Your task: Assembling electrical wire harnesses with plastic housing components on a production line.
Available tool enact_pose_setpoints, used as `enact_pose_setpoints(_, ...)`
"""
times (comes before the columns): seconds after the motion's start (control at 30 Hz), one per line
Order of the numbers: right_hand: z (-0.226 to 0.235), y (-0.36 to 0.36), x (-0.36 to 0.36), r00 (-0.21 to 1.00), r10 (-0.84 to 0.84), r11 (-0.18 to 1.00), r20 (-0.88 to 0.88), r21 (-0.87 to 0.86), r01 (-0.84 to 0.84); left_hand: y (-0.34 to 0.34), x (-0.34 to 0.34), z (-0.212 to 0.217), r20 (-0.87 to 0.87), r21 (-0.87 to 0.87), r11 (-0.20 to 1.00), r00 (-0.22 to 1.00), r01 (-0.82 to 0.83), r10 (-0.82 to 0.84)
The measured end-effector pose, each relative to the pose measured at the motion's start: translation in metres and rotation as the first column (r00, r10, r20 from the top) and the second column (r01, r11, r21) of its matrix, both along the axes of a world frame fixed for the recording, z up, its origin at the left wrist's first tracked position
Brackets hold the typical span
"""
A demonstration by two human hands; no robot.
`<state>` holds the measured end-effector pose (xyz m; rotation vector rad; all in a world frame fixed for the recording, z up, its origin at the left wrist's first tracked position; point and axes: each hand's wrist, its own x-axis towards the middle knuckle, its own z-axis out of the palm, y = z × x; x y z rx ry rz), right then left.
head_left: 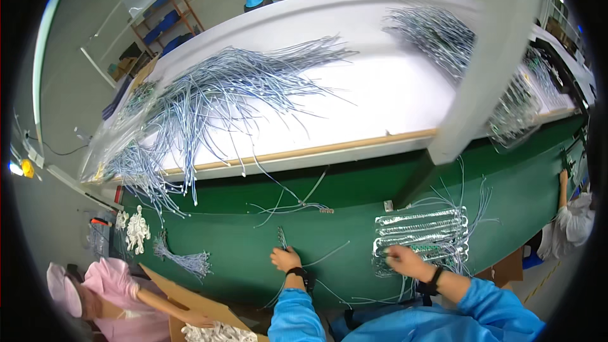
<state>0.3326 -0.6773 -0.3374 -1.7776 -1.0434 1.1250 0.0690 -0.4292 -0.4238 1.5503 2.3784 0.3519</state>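
On the long green desk (354, 223), the left hand (286, 259) pinches a narrow grey strip (282, 237), while the right hand (406, 261), grip unreadable, covers a clear, ridged plastic tray's (396, 230) edge, where trailing thin grey-blue wires (484, 206) could tangle if tugged.

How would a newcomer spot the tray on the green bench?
Start at the green bench. In front of the pale post, the clear plastic tray lies partly under the right hand. Unlike the wire bundle farther left, it has shiny parallel rows.
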Motion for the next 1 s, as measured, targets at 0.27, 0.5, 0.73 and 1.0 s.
enact_pose_setpoints(0.27,-0.056,0.236,-0.054,0.834,-0.13,0.991,0.537,0.103,0.088,-0.016,-0.003,-0.016,0.454,0.222,0.967,0.865,0.123,-0.215)
enact_pose_setpoints(0.5,-0.073,0.266,-0.04,0.769,0.013,1.0,0.639,0.002,-0.018,0.007,-0.009,0.025,0.903,-0.429,0.903,0.008,-0.012,0.429)
enact_pose_setpoints(0.73,0.014,0.18,-0.007,0.92,0.258,0.916,0.294,0.228,-0.33,-0.017,-0.019,0.058,0.758,-0.516,0.806,-0.284,0.289,0.587)
enact_pose_setpoints(1.0,0.116,0.036,-0.002,0.859,0.486,0.83,0.161,0.223,-0.511,-0.116,0.043,0.204,0.748,0.487,0.725,0.196,0.486,-0.634)
